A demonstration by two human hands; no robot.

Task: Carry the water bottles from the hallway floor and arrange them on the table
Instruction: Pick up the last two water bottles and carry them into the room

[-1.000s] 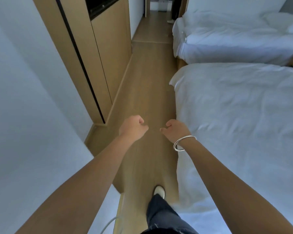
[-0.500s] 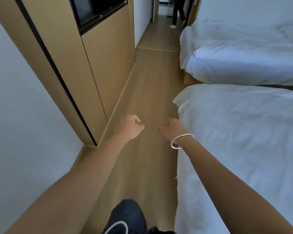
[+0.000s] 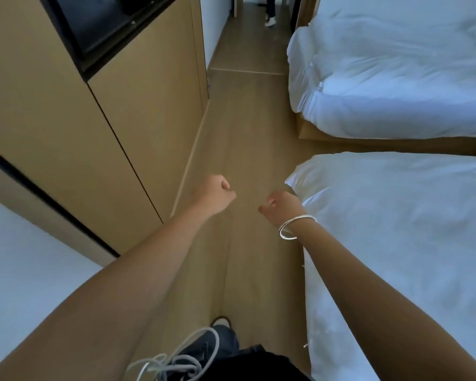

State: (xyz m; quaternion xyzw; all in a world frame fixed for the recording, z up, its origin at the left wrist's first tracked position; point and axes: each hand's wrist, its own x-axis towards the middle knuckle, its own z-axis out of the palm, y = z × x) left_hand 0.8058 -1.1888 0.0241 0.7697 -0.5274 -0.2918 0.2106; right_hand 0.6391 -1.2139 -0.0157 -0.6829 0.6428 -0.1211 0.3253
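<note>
No water bottle and no table is in view. Both my arms reach forward over a wooden floor [image 3: 248, 138]. My left hand [image 3: 213, 195] is curled into a fist and holds nothing. My right hand [image 3: 279, 209], with a silver bangle on its wrist, also has its fingers curled with nothing in them. The two hands are a short gap apart, above the floor between a cabinet and a bed.
A tall wooden cabinet [image 3: 138, 127] with a dark screen lines the left. Two white beds, the near bed [image 3: 396, 229] and the far bed [image 3: 390, 78], fill the right. The passage runs ahead to a hallway where another person's legs [image 3: 270, 12] stand. My shoe [image 3: 220, 323] is below.
I have walked forward along the passage: the cabinet and the beds have come closer and the hallway opening is nearer. Both hands stay curled and empty in the same pose.
</note>
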